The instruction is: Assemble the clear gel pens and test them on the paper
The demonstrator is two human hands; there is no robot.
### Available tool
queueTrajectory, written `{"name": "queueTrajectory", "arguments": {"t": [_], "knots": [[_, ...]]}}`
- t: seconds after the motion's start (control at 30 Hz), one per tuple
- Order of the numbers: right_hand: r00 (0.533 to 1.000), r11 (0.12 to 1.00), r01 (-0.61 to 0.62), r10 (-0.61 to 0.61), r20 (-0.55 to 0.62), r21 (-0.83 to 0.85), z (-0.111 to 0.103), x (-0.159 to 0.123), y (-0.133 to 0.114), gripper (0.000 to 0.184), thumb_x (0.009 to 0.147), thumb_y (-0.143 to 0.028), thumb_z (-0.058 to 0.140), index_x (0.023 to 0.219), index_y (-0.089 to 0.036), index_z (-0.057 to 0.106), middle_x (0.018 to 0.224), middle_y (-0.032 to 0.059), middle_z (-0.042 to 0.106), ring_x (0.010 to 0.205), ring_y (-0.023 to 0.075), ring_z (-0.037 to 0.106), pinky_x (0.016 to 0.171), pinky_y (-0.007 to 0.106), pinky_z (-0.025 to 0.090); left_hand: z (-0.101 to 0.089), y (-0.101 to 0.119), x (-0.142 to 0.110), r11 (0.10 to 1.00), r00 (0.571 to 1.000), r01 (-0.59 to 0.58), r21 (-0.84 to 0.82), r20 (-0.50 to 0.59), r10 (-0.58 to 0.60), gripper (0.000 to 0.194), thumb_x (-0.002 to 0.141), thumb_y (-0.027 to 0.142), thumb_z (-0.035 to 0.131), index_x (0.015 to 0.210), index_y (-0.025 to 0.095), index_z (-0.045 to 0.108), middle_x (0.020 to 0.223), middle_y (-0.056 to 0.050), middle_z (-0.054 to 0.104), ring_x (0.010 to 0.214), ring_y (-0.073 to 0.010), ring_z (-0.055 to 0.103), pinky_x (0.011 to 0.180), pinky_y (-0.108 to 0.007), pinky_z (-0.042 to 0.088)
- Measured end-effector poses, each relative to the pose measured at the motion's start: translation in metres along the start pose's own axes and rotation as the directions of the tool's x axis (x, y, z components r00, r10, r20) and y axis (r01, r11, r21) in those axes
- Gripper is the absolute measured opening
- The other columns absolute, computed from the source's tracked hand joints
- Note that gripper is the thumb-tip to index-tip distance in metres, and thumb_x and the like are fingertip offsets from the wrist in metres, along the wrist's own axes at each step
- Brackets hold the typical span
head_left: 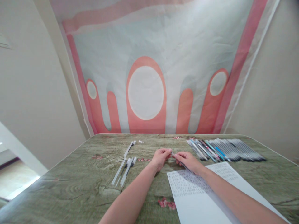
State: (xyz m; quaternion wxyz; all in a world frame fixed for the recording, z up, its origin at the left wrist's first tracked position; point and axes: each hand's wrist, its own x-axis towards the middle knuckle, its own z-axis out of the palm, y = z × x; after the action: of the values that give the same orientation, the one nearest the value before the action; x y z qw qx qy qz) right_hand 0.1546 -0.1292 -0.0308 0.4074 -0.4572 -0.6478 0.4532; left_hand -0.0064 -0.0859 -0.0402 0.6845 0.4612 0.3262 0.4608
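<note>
My right hand is closed around a slim pen, whose dark shaft slants from beneath the palm up toward my left hand. Fingers pinched, my left hand meets the pen's upper end; whether a small part sits between those fingertips is hidden. Beneath my right forearm lies a white sheet of paper with rows of handwriting. To the left of my hands, several clear pen parts with dark pieces rest on the table, and another clear pen piece lies behind them.
A long row of pens, some coloured and many grey, lies side by side at the back right. One small white piece sits near the table's back edge. The table has a wood-and-flower print; behind it hangs a pink-and-grey backdrop.
</note>
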Motion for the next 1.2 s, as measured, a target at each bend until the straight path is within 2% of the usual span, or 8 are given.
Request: {"name": "queueTrajectory", "arguments": {"t": [0.17,0.27,0.43,0.57,0.7,0.8,0.97,1.2], "knots": [[1.000,1.000,0.001,-0.001,-0.001,0.004,0.0002,0.0008,0.0011,0.036,0.077,-0.048,0.048,0.072,-0.015,0.060,0.061,0.0000,0.058,0.052,0.0095,0.047,0.052,0.022,0.035,-0.0013,0.0087,-0.0048,0.993,0.993,0.052,-0.105,0.114,-0.039,0.036,0.061,0.032,0.072,0.087,0.009,0.063,0.077,-0.007,0.062,0.069,-0.0114,0.055,0.072,-0.026,0.040],[1.000,1.000,-0.006,0.006,-0.004,0.005,0.0005,0.0015,-0.0004,0.037,0.077,-0.048,0.048,0.071,-0.014,0.060,0.061,0.0003,0.058,0.052,0.0095,0.047,0.052,0.022,0.035,0.0013,0.0095,-0.0038,0.987,0.995,0.058,-0.153,0.085,-0.045,0.035,0.065,0.037,0.068,0.087,0.011,0.063,0.088,-0.009,0.062,0.075,-0.0126,0.056,0.075,-0.028,0.040],[1.000,1.000,-0.004,0.004,-0.006,0.003,0.0009,0.0006,-0.0035,0.036,0.077,-0.048,0.048,0.070,-0.014,0.060,0.060,0.0000,0.057,0.052,0.0091,0.046,0.052,0.022,0.034,0.0013,0.0017,0.0008,0.997,1.000,0.029,-0.066,0.002,-0.029,0.032,0.059,0.038,0.071,0.063,0.008,0.059,0.065,-0.005,0.059,0.062,-0.0105,0.054,0.069,-0.026,0.041],[1.000,1.000,-0.004,0.004,-0.006,0.012,0.0009,-0.0001,-0.0039,0.036,0.076,-0.048,0.049,0.069,-0.015,0.059,0.059,-0.0004,0.057,0.051,0.0090,0.046,0.051,0.021,0.033,-0.0023,0.0027,-0.0015,0.996,0.998,0.038,-0.085,0.048,-0.034,0.029,0.058,0.031,0.073,0.073,0.007,0.063,0.064,-0.004,0.059,0.059,-0.0078,0.052,0.066,-0.023,0.039],[1.000,1.000,-0.007,0.007,-0.011,0.023,0.0008,0.0009,-0.0015,0.037,0.076,-0.050,0.048,0.070,-0.015,0.059,0.060,-0.0004,0.057,0.052,0.0094,0.046,0.052,0.022,0.034,-0.0016,0.0081,-0.0043,0.988,0.994,0.064,-0.138,0.097,-0.050,0.036,0.059,0.032,0.073,0.086,0.009,0.064,0.078,-0.007,0.062,0.068,-0.0102,0.055,0.071,-0.024,0.039],[1.000,1.000,-0.016,0.017,-0.009,0.020,0.0007,0.0012,-0.0005,0.039,0.075,-0.052,0.048,0.069,-0.015,0.059,0.060,-0.0003,0.058,0.052,0.0096,0.046,0.052,0.022,0.034,0.0013,0.0077,-0.0028,0.988,0.997,0.052,-0.148,0.064,-0.043,0.034,0.063,0.039,0.068,0.081,0.010,0.063,0.081,-0.008,0.062,0.071,-0.0117,0.055,0.072,-0.026,0.040],[1.000,1.000,-0.016,0.016,-0.013,0.009,0.0006,0.0002,-0.0028,0.040,0.073,-0.053,0.048,0.069,-0.015,0.059,0.059,-0.0003,0.057,0.051,0.0094,0.046,0.051,0.022,0.034,0.0014,0.0022,0.0006,0.997,0.999,0.040,-0.064,0.005,-0.039,0.032,0.057,0.037,0.072,0.059,0.009,0.058,0.062,-0.004,0.058,0.060,-0.0094,0.052,0.067,-0.025,0.039],[1.000,1.000,-0.016,0.016,0.000,0.007,-0.0001,0.0006,-0.0003,0.040,0.074,-0.053,0.048,0.069,-0.015,0.059,0.060,0.0005,0.058,0.052,0.0100,0.047,0.052,0.022,0.035,-0.0026,0.0066,-0.0041,0.995,0.996,0.052,-0.086,0.072,-0.045,0.034,0.056,0.030,0.075,0.079,0.007,0.065,0.065,-0.004,0.060,0.058,-0.0083,0.051,0.065,-0.023,0.037]]}}
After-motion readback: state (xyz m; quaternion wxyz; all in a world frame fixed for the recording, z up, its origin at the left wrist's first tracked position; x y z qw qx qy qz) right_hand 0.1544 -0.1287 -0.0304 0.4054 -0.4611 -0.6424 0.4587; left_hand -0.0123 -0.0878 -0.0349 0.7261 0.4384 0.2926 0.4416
